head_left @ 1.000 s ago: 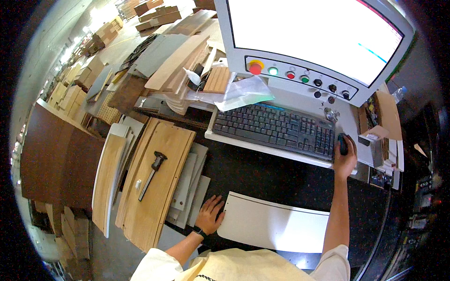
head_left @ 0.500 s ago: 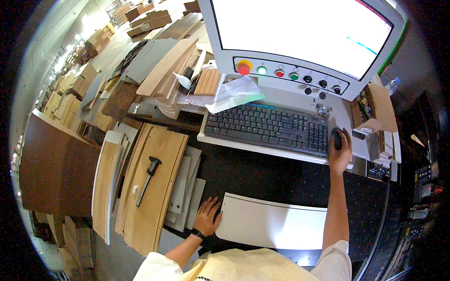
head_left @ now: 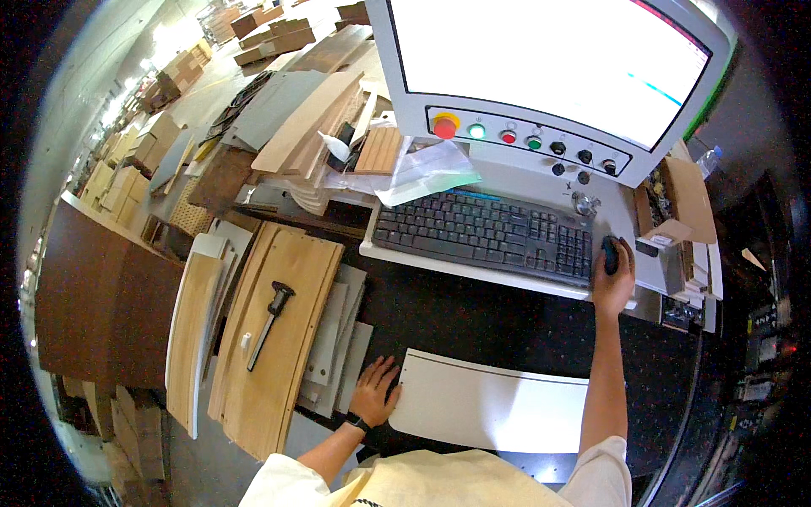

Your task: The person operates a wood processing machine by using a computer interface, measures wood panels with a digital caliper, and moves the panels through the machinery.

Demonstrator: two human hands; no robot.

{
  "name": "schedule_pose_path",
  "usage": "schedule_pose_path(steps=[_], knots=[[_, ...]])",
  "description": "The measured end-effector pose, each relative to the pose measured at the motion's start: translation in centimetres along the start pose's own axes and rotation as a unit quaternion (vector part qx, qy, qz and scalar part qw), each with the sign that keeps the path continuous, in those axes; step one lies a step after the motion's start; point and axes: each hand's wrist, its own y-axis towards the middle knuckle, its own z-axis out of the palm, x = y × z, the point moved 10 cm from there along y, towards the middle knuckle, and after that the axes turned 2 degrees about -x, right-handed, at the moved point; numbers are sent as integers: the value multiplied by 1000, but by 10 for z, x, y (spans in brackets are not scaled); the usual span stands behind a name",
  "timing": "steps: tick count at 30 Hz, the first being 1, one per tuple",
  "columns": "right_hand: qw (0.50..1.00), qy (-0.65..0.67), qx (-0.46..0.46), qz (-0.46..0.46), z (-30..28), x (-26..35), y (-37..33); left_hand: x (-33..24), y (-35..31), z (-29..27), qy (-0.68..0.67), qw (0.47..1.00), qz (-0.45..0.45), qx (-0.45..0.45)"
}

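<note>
My right hand [head_left: 615, 277] rests over a black computer mouse [head_left: 610, 253] on the white ledge, its fingers curled around it. Just left of the mouse lies a black keyboard [head_left: 486, 232]. My left hand [head_left: 375, 392], with a dark watch at the wrist, lies flat on the black work surface, fingers spread. Its thumb side is at the left end of a white panel [head_left: 490, 401]; whether it touches the panel I cannot tell. Above the keyboard stands a large monitor [head_left: 549, 59], its screen bright white.
Wooden boards [head_left: 279, 338] are stacked at left, with a black caliper [head_left: 270, 325] on top. Grey panels [head_left: 338, 338] lean beside them. A control strip under the screen carries a red emergency button [head_left: 445, 127]. An open cardboard box [head_left: 684, 198] stands at right; a plastic sheet [head_left: 431, 173] overlaps the keyboard's corner.
The view has shifted slightly, so the monitor and boards sit a little further right. Both hands keep their places, the right on the mouse and the left beside the white panel.
</note>
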Motion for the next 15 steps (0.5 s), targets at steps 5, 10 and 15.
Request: schedule_pose_path(steps=[5, 10, 15], knots=[[1000, 12, 2, -10, -6, 10, 3, 1, -1, 3, -4, 1000, 2, -4], [1000, -4, 2, -11, -2, 11, 3, 1, -1, 1, 7, 1000, -2, -2], [998, 54, 20, -9, -1, 5, 0, -4, 2, -5, 7, 1000, -2, -1]])
